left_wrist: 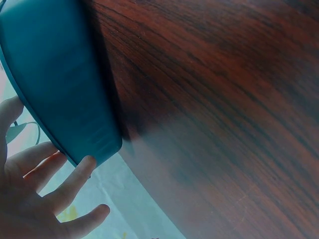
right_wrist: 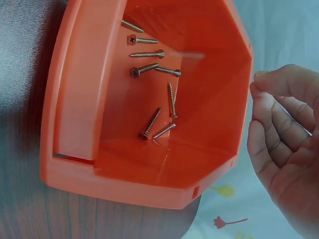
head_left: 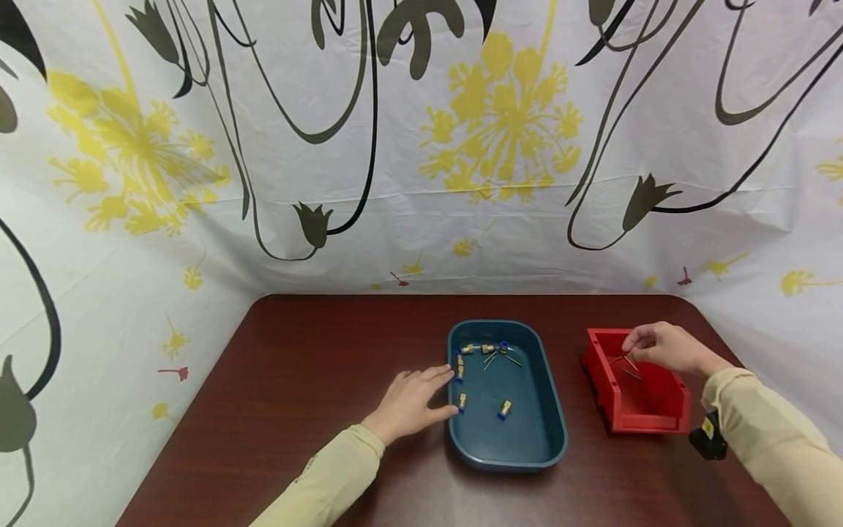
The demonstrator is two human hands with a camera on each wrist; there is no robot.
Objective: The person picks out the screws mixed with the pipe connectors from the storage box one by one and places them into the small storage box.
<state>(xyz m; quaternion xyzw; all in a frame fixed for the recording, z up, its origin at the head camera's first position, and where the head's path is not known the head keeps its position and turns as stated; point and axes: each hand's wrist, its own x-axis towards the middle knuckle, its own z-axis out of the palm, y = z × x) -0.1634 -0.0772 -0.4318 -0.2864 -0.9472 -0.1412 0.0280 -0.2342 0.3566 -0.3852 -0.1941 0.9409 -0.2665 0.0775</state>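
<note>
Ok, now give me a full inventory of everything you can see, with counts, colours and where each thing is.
Table: one, dark reddish brown, under the tray and bin
Patterned cloth: one backdrop, white with yellow, grey, black and red prints, behind the table
Tray: one, blue, on the table
Fittings: about seven, brass-coloured and blue, in the tray
Tray screws: about three, metallic, in the tray's far part
Bin: one, red, right of the tray
Bin screws: at least eight, metallic, in the bin
Wrist device: one, black with yellow, by the right cuff
Sleeves: two, pale yellow, on the forearms
Left hand: one, bare, at the tray's left rim
Right hand: one, bare, over the bin
</note>
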